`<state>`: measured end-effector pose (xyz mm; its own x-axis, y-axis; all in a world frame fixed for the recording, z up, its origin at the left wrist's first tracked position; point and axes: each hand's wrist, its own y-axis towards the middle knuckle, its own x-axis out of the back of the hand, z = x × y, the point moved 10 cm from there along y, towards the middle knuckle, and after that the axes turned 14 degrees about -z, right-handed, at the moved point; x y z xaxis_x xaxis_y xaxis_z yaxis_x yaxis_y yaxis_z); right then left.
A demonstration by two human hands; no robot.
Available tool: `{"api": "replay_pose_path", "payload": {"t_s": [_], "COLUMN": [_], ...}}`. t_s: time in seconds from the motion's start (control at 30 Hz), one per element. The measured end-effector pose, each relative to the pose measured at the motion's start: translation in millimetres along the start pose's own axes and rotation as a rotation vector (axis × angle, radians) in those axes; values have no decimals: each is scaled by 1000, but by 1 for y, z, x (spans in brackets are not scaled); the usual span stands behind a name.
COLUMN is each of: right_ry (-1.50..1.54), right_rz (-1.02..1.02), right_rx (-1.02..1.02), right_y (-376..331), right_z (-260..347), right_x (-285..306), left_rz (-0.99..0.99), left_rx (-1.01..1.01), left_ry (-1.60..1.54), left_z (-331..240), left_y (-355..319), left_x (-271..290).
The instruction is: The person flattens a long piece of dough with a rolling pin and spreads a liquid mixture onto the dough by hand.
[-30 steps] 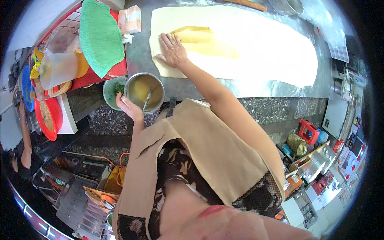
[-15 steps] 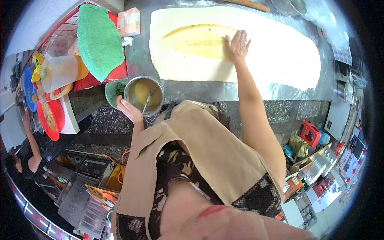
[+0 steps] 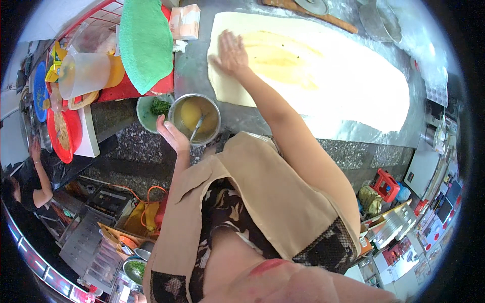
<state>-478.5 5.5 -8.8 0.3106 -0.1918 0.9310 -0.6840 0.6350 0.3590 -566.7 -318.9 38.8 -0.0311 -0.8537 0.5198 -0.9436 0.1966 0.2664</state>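
Note:
A wide pale sheet of dough (image 3: 348, 86) lies on the metal worktop, with a wet yellow smear (image 3: 280, 53) across its left and middle part. Flat on the dough's left end rests my right hand (image 3: 232, 54), fingers stretched out, nothing held. My left hand (image 3: 173, 135) hovers beside a metal bowl (image 3: 216, 118), open, fingers extended and empty. In that bowl are a yellowish liquid (image 3: 191, 112) and a spoon (image 3: 196, 128). A light green bowl (image 3: 145, 118) with chopped greens (image 3: 160, 106) stands to its left.
A wooden rolling pin (image 3: 333, 21) and metal pot (image 3: 376, 22) lie at the far edge. Left are a green towel (image 3: 145, 45), a tissue-like box (image 3: 185, 22), a plastic jug (image 3: 81, 76) and a red basin (image 3: 73, 129). Another person's arm (image 3: 44, 177) shows far left.
My right hand has swept left across the dough, from the smear's right side to the dough's left end. The smear now reaches further right and down. My left hand stays by the bowls.

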Motion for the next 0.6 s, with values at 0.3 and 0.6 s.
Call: {"api": "replay_pose_path", "payload": {"t_s": [0.3,0.6], "right_ry": [-14,-96], "right_rz": [85,-48], "right_rx": [28,-374], "right_y": [0,-73], "right_z": [-82,-275], "right_x": [10,47], "left_rz": [14,11], "left_rx": [-4,40], "left_ry": [21,33], "left_z": [-3,6], "left_y": [0,0], "left_x": [-2,-1]}}
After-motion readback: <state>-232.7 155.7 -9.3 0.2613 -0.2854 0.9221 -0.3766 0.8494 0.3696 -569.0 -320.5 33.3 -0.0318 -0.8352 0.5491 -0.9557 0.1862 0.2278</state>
